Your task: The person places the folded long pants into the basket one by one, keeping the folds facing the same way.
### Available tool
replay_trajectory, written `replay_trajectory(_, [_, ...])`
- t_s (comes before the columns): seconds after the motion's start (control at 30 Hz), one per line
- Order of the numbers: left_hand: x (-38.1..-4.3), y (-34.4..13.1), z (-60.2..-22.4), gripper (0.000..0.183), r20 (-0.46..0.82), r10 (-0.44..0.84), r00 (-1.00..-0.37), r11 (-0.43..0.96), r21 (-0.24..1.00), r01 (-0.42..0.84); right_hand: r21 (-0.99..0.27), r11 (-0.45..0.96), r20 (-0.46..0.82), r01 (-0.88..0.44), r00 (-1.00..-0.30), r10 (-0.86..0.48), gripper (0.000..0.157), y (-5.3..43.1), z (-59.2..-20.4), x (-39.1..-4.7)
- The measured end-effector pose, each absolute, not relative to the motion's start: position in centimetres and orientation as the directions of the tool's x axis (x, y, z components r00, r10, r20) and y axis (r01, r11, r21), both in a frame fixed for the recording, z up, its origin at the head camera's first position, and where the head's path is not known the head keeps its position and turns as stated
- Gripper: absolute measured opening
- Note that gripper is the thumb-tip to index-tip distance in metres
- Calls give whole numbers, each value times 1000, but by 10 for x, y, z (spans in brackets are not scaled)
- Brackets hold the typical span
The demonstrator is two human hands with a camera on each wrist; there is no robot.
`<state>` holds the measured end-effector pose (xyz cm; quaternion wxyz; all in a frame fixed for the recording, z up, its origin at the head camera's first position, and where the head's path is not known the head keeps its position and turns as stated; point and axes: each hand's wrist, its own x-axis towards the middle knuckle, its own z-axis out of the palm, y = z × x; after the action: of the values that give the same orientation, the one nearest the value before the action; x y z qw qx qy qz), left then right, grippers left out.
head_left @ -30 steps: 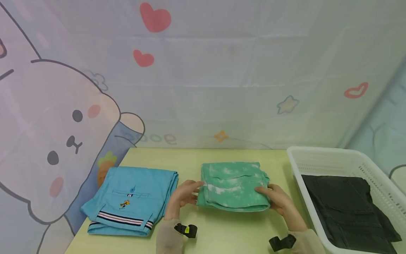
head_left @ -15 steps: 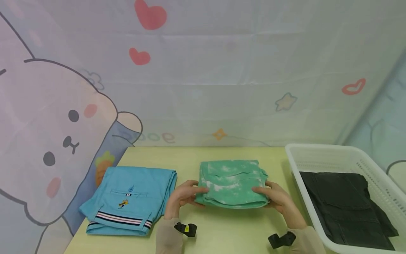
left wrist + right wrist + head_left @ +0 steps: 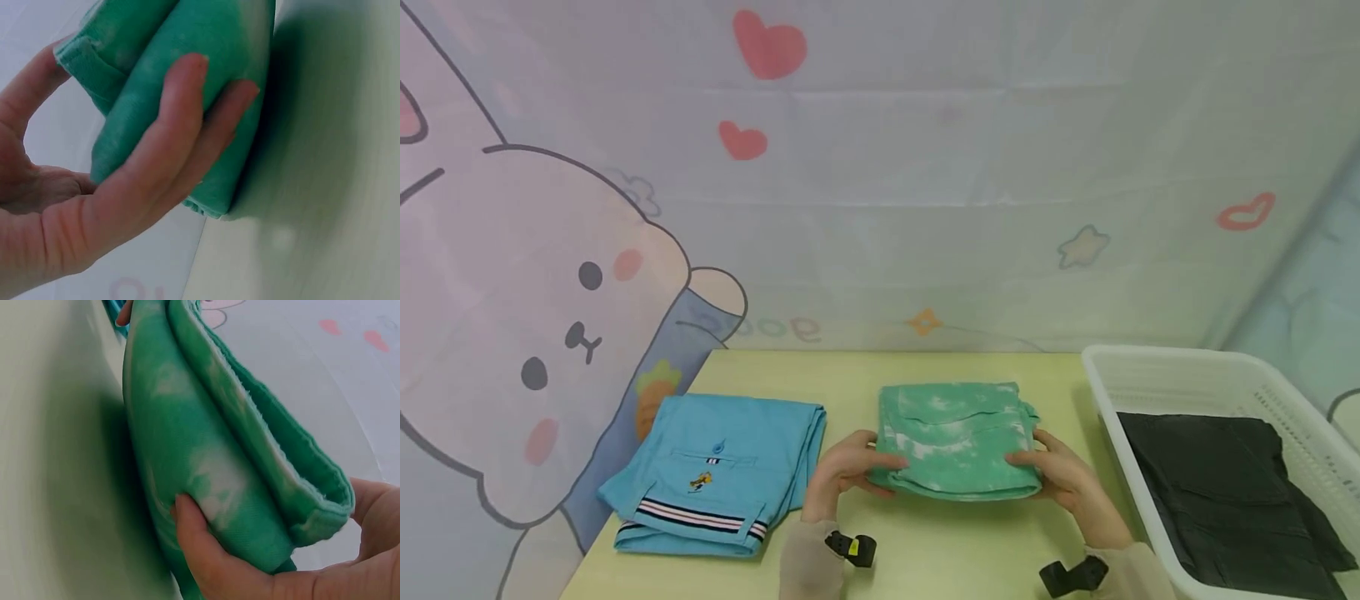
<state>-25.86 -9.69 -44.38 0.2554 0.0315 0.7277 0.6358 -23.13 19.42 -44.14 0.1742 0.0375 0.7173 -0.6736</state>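
A folded pair of green-and-white tie-dye pants (image 3: 958, 442) is held between both hands over the middle of the yellow table. My left hand (image 3: 848, 467) grips its left side, thumb on top and fingers underneath. On the right side, my right hand (image 3: 1062, 471) pinches it the same way. Both wrist views show the thick folded layers and a dark shadow on the table below the green pants (image 3: 187, 87). The right wrist view shows an edge fold of the pants (image 3: 206, 444) near the right thumb.
Folded blue pants (image 3: 730, 467) with a striped waistband lie on the table (image 3: 925, 558) at left. A white plastic basket (image 3: 1157, 358) stands at right with folded black clothing (image 3: 1232, 492) inside. Behind the table hangs a cartoon-printed cloth (image 3: 925, 167).
The left hand has moved inward onto the green pants, its thumb now farther over the top. The right hand keeps its hold. The head view has shifted slightly.
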Motion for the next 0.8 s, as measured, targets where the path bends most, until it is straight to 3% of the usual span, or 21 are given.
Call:
replay_trajectory(0.37, [-255, -88, -441, 84, -321, 314, -894, 243, 937, -251, -959, 66, -282, 275, -943, -177, 79, 194, -446, -228])
replay_trajectory(0.8, [-255, -90, -445, 87, -303, 274, -913, 180, 948, -261, -971, 24, -237, 236, -958, -163, 71, 189, -448, -226])
